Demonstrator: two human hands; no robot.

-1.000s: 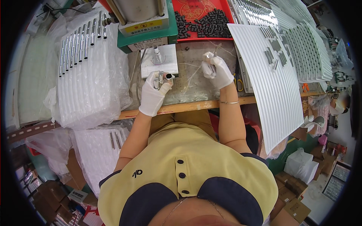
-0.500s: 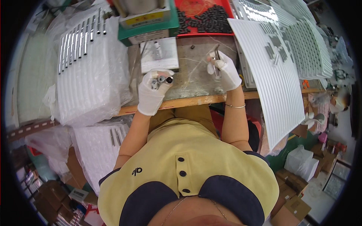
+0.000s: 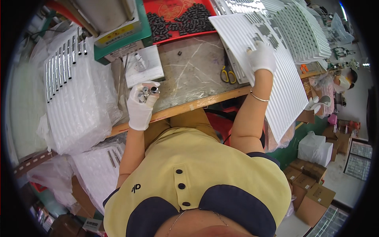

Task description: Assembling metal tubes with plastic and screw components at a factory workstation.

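Observation:
My left hand [image 3: 139, 110], in a white glove with bare fingertips, is closed round several shiny chrome tubes [image 3: 145, 94]. Their round ends point up, and one shows a dark end. It hovers over the bench's front edge, just below a white block [image 3: 155, 73] with a small bottle [image 3: 140, 63] on it. My right hand [image 3: 262, 58], gloved alike, is over a white ribbed sheet [image 3: 278, 94] at the right. Its fingers are bent together beside short grey metal pieces [image 3: 271, 40] lying on that sheet. What they hold, if anything, is hidden by the hand.
A red tray [image 3: 179, 38] of small black plugs [image 3: 193, 17] stands at the back, beside a green box [image 3: 147, 33]. Yellow-handled scissors [image 3: 228, 76] lie on the bench [image 3: 193, 79]. Long chrome tubes [image 3: 65, 59] rest on a plastic-wrapped stack [image 3: 85, 87] at the left.
My right hand has moved from above the bench, where it held a metal tube and a thin dark piece, rightward onto the ribbed sheet. My left hand keeps its tubes. The view has swung right.

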